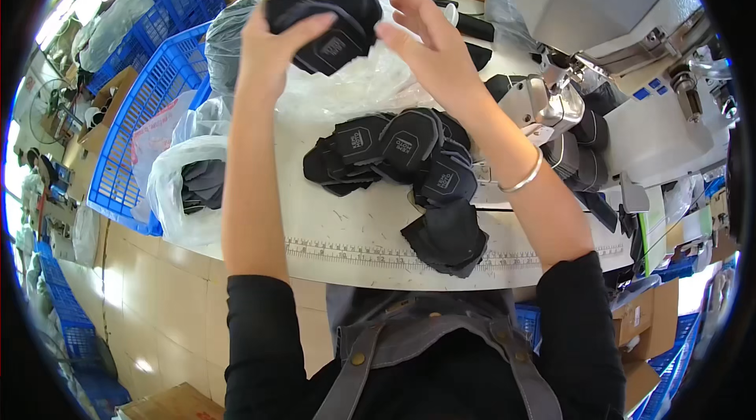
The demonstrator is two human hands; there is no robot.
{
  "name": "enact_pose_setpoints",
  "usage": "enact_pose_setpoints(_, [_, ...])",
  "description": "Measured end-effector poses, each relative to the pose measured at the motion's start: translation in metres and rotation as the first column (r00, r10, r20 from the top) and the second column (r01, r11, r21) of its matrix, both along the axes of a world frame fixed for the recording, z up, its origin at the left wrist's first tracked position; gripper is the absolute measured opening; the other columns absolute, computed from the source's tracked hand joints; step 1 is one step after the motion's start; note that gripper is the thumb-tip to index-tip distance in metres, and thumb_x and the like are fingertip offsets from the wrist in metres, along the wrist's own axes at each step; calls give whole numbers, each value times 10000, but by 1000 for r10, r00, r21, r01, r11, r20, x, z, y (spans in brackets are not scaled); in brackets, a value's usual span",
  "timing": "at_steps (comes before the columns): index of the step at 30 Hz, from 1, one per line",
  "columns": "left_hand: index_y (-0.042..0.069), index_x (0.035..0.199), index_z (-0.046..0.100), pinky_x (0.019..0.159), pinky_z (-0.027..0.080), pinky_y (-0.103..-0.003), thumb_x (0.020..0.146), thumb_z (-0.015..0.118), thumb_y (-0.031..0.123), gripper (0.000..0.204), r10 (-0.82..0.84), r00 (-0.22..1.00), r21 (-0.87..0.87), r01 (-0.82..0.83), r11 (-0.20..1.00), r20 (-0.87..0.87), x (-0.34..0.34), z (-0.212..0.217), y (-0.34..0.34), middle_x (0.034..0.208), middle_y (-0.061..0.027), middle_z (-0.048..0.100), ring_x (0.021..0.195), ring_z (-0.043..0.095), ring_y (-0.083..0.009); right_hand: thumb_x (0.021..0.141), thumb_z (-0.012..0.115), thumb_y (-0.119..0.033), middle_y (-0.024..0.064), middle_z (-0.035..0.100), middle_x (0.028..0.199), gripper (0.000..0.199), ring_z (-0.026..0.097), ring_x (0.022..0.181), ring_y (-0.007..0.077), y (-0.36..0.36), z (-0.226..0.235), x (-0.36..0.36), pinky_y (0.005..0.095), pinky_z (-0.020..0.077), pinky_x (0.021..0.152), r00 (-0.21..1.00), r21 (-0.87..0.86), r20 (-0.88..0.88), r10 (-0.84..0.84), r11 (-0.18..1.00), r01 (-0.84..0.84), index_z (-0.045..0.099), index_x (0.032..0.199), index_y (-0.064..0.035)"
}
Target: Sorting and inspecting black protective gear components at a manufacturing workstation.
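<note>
My left hand (272, 50) is closed on a stack of black padded fabric pieces (335, 14), raised over the far part of the table, its thumb across the front. The stack is a little blurred. My right hand (437, 46) is at its right edge, fingers apart and curved; whether the thumb touches the fabric I cannot tell. Below my hands, a loose pile of similar black fabric pieces (405, 144) with grey edging and pale printed labels lies on the white table (331, 223). Plain dark pieces (449, 239) lie nearest the front edge, over a printed ruler strip.
To the right stands a sewing machine (551, 101), with more black pieces (587, 140) beside it. Clear plastic (315, 93) lies behind the pile. At the left are a blue crate (118, 176) and a white bag (169, 183) with dark fabric inside.
</note>
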State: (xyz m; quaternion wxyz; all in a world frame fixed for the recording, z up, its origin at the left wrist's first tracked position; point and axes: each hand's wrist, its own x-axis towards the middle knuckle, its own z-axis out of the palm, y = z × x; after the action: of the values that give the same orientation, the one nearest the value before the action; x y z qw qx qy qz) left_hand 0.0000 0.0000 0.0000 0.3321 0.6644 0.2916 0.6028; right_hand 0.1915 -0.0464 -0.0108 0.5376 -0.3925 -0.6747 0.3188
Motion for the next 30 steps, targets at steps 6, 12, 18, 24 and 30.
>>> enact_pose_setpoints(6, [-17,1084,475,783,462,-270,671,692,25,469,-157,952,-184,209,960,262,14,-20,-85,1004,-84,579,889,564,-148,634,764,-315,206,368,1251,1007,373,1177,279,-61,-1,-4,343,312,967,977,36,66,204,978,-207,117,1324,30])
enact_pose_setpoints(12, [-21,1224,302,869,423,-313,676,666,4,659,-240,910,-214,323,922,338,24,-50,-159,1139,-126,487,1024,509,-201,651,737,-83,162,422,1204,912,433,1120,242,-117,-14,-11,323,341,945,972,144,37,232,961,-235,139,1338,-42])
enact_pose_setpoints(18, [-14,1310,196,971,326,-386,747,605,330,776,-396,805,-375,567,733,443,20,-73,-199,1280,-173,353,1183,375,-258,595,643,82,88,402,1267,777,408,1152,191,-150,3,22,304,304,983,919,-112,152,363,930,-349,320,1292,-31])
enact_pose_setpoints(24, [-59,1337,64,988,300,-378,562,523,772,1225,-622,525,-543,820,184,582,11,-88,-214,1346,-201,252,1232,321,-275,587,686,-190,170,527,1116,739,520,1018,302,-145,11,41,342,414,849,414,-555,512,753,657,-510,382,1241,-26])
enact_pose_setpoints(30, [-89,1319,86,991,281,-332,510,650,302,1061,-521,532,-642,766,-41,668,17,-119,-241,1310,-222,270,1218,329,-273,589,704,-249,171,566,995,659,555,901,306,-155,19,11,366,443,750,78,-712,610,789,589,-382,452,1151,-14])
